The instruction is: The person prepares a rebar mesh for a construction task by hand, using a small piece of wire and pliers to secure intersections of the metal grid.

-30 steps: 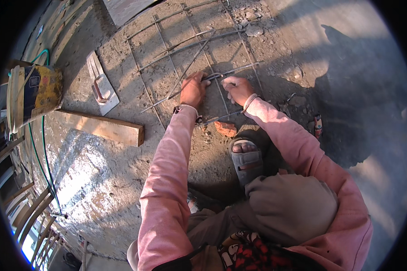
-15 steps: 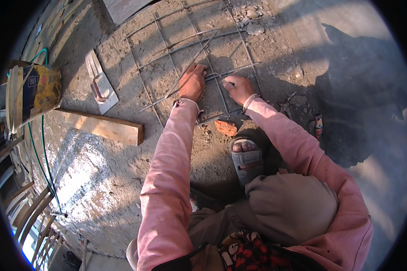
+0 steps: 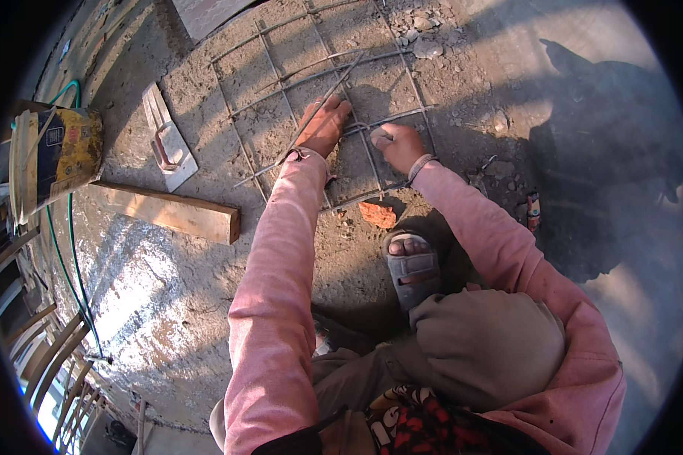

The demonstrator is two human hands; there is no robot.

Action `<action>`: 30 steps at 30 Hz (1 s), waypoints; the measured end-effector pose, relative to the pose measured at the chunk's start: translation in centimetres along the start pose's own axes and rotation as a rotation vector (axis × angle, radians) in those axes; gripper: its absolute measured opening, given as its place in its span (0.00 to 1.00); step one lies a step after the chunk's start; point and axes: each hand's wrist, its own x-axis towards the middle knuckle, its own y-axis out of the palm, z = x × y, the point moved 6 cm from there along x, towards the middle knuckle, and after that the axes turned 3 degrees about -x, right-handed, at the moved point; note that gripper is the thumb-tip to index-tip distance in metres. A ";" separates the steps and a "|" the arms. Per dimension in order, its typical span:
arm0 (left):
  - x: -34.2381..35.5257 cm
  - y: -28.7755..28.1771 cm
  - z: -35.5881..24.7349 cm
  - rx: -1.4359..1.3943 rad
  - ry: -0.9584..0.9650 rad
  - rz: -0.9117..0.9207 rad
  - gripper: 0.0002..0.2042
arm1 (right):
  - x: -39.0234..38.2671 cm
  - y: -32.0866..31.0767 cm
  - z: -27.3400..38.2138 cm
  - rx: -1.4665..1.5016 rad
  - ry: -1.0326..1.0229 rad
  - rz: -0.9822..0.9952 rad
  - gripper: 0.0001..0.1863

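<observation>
A grid of thin steel reinforcing bars (image 3: pixel 284 95) lies on the dirt in front of me. My left hand (image 3: pixel 322 129) reaches low into the grid, its fingers stretched forward near the ground. A loose slanting bar (image 3: pixel 347 74) crosses over that hand. Close beside the grid's crossing at right, my right hand (image 3: pixel 401 145) is closed in a pinch with the thumb on top. Whatever lies between its fingertips is too small to make out. A broken piece of orange brick (image 3: pixel 378 214) sits by the near edge of the grid.
On the left lie a steel plastering trowel (image 3: pixel 176 148) and a wooden beam (image 3: pixel 178 216). A stained yellow and dark bucket (image 3: pixel 72 148) tilts beyond them, near a green hose (image 3: pixel 76 262). Rubble (image 3: pixel 425 42) is heaped at the far right of the grid. My sandalled foot (image 3: pixel 413 265) stands close by.
My left hand has moved slightly left and flattened, its fingers now reaching forward beneath the slanting bar. My right hand stays closed at the crossing, shifted very slightly.
</observation>
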 end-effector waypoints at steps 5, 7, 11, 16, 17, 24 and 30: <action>-1.1 -0.4 0.3 -0.035 -0.003 -0.043 0.13 | 0.2 0.0 0.5 -0.036 -0.063 -0.027 0.09; -1.1 -0.3 0.0 -0.016 -0.006 -0.041 0.13 | 0.5 -0.2 0.2 -0.021 -0.040 -0.016 0.09; -1.0 -0.5 0.5 0.033 0.014 -0.006 0.11 | 0.9 -0.1 0.0 0.099 0.131 0.090 0.08; -0.7 -0.4 0.3 0.000 -0.004 -0.037 0.10 | 0.8 0.2 -0.1 0.231 0.231 0.162 0.07; -0.7 -0.6 0.2 0.012 0.043 -0.081 0.09 | 0.9 -0.2 0.2 0.119 0.099 0.071 0.07; -0.7 -0.4 0.5 0.021 0.084 -0.107 0.09 | 0.5 0.1 0.8 -0.026 -0.060 -0.030 0.08; -0.9 -0.3 0.9 0.036 0.078 -0.114 0.09 | 0.0 1.0 -0.6 0.487 0.363 0.198 0.09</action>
